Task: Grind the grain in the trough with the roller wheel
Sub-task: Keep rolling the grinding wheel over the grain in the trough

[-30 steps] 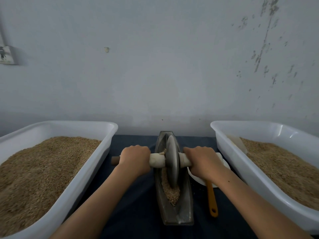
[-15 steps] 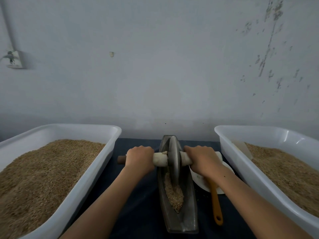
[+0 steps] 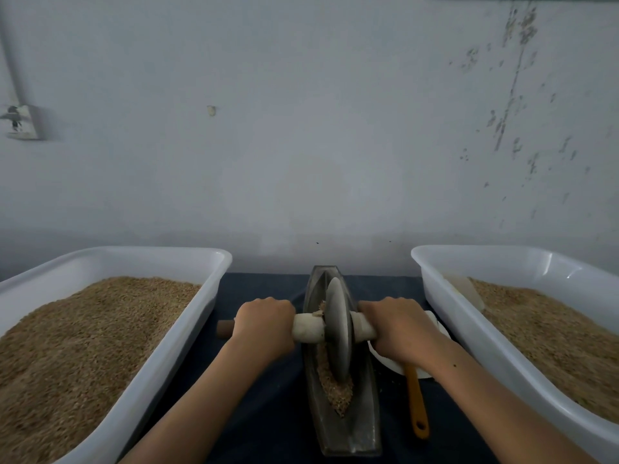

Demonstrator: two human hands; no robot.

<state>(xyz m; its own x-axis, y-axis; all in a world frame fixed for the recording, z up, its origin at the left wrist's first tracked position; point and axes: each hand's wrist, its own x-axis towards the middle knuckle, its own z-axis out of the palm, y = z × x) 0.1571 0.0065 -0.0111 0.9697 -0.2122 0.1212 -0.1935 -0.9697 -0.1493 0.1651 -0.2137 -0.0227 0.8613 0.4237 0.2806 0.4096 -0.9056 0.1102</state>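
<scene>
A narrow boat-shaped metal trough [image 3: 363,426] lies lengthwise on the dark cloth in front of me. Brown grain [image 3: 336,393] sits in its channel, heaped toward the near half. The grey roller wheel [image 3: 338,329] stands upright in the trough's middle, on a pale axle handle [image 3: 308,328] running left to right. My left hand [image 3: 264,324] is closed around the handle left of the wheel, with the brown handle end sticking out past it. My right hand [image 3: 400,328] grips the handle on the wheel's right side.
Two large white tubs of grain flank the trough: one on the left [image 3: 187,326], one on the right [image 3: 469,329]. A white dish [image 3: 393,365] and an orange-handled tool [image 3: 417,401] lie just right of the trough. A grey wall stands close behind.
The wheel has rolled slightly farther along the trough away from me, both hands going with it. More grain shows behind the wheel on the near side.
</scene>
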